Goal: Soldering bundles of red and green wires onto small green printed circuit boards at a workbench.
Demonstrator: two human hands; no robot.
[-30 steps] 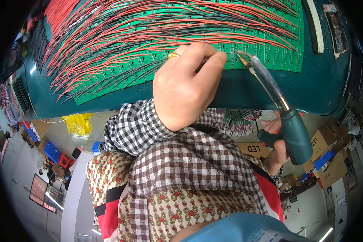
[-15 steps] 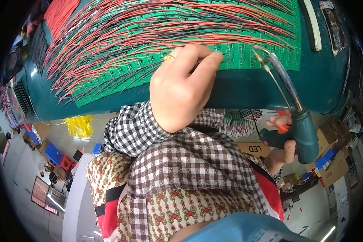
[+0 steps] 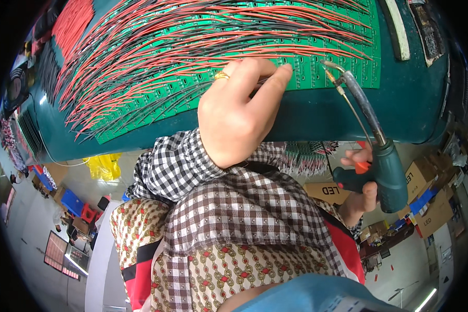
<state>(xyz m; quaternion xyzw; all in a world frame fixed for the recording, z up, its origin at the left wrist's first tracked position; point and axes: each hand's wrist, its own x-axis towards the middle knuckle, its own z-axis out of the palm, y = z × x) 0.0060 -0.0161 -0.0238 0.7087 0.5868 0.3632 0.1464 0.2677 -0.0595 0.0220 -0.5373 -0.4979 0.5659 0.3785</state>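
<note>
Green circuit boards lie in a sheet on the dark green table, with many red and black wires fanned across them to the left. My left hand, a ring on one finger, is over the near edge of the boards. Its thumb and forefinger are pinched together, and a black wire runs into the hand from the left; the wire's end is hard to see. My right hand grips the green handle of a soldering gun. The gun's bent metal tip points left, above the boards, right of my left fingertips.
Bundles of red wires and black wires lie at the table's left. A pale strip and a dark blackened tray sit at the far right. Below the edge are a yellow bag and cardboard boxes.
The view has shifted slightly. My left hand has moved a little to the right along the boards, still pinched. The soldering gun stays in my right hand at nearly the same spot.
</note>
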